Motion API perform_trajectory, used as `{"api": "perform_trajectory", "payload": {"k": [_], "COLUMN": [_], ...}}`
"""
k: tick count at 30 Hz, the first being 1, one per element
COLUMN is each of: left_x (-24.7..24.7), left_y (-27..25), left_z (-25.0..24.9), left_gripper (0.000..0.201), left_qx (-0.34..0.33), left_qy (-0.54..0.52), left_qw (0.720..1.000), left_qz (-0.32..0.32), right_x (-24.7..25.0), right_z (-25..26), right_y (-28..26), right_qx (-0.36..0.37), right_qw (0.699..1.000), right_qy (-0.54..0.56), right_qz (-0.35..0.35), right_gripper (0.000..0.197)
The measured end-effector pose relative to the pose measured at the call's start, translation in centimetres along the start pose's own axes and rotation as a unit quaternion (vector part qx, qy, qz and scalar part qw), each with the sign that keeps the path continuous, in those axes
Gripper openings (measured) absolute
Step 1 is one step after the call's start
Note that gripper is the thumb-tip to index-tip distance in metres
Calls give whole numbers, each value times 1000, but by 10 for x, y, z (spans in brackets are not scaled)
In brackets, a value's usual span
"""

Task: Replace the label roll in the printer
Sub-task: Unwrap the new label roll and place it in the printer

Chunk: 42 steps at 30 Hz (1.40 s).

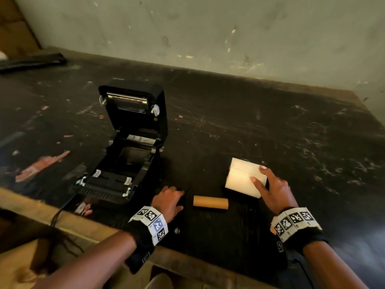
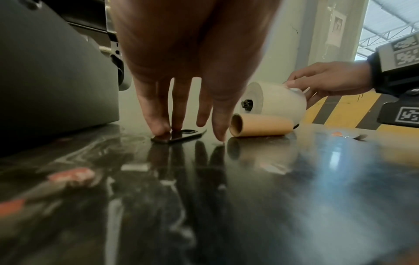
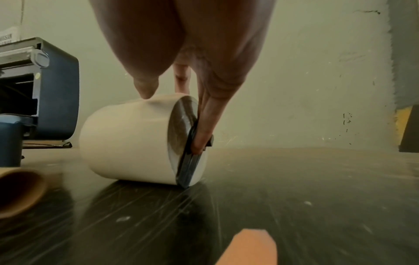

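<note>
The black label printer [image 1: 129, 142] stands open at the left, lid up and roll bay bare. A full white label roll [image 1: 243, 178] lies on its side on the dark table [image 1: 270, 122]. My right hand [image 1: 258, 174] holds it: thumb on the paper, fingers [image 3: 204, 125] against a black end disc [image 3: 190, 165]. A black spindle hub [image 2: 247, 104] shows at its other end. An empty brown cardboard core [image 1: 210, 202] lies between my hands. My left hand [image 1: 177, 195] rests straight fingertips [image 2: 158, 125] on a flat black part [image 2: 181, 137] beside the printer.
A cable [image 1: 60, 213] runs from the printer's front over the table's wooden near edge [image 1: 87, 224]. Red and white label scraps [image 1: 41, 165] stick to the table at the left. A dark flat object [image 1: 31, 61] lies at the far left corner. A wall [image 1: 208, 28] closes the back.
</note>
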<state>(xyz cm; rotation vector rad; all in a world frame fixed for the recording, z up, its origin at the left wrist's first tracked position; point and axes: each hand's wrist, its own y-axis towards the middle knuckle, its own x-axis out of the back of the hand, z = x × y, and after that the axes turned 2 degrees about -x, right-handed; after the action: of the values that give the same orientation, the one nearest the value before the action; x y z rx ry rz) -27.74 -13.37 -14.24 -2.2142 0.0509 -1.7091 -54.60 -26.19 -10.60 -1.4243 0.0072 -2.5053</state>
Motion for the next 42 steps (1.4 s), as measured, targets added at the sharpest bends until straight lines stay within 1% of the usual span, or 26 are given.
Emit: {"api": "perform_trajectory", "payload": {"k": [3,6,8,12,14,15,19,23,25,26,29,31,37,42], "left_x": [-7,-9,-7,1,4,6,20,42,50,54,57,56,48,44], "left_y": [5,14,20,30,33,36,52,78,87,92,105,110,115,110], "left_z": [6,11,12,15,17,18,16,-1,-16,-26,-51,-65,-76,-77], "left_gripper": [36,38,40,48,50,47,25,16,21,27,46,52,58,57], "left_qx": [-10,-7,7,59,64,59,36,10,-13,-25,-60,-80,-118,-150], "left_qy": [-16,-41,-72,-152,-165,-161,-130,-146,-169,-188,-226,-240,-261,-267], "left_qw": [999,998,996,986,984,985,991,989,985,981,972,967,958,951], "left_qz": [-40,-56,-60,-27,-13,-10,12,-13,-35,-40,-28,-18,-3,38], "right_x": [-2,-4,-4,-4,-3,-2,0,2,2,3,3,4,8,9], "right_z": [-3,-4,-4,-4,-3,-3,-3,-2,-1,-1,-2,-3,-2,-1], "right_y": [-6,-11,-12,-14,-14,-14,-12,-10,-10,-9,-8,-6,5,7], "right_qx": [30,42,43,44,43,43,40,37,37,38,38,30,8,3], "right_qw": [999,999,999,999,999,999,999,998,998,998,998,999,998,998], "right_qy": [6,8,7,3,7,10,30,41,43,45,45,44,53,57], "right_qz": [-18,-22,-24,-19,-14,-13,-9,-12,-6,-7,-5,3,14,11], "right_gripper": [52,51,51,54,54,54,53,52,52,52,51,51,49,49]}}
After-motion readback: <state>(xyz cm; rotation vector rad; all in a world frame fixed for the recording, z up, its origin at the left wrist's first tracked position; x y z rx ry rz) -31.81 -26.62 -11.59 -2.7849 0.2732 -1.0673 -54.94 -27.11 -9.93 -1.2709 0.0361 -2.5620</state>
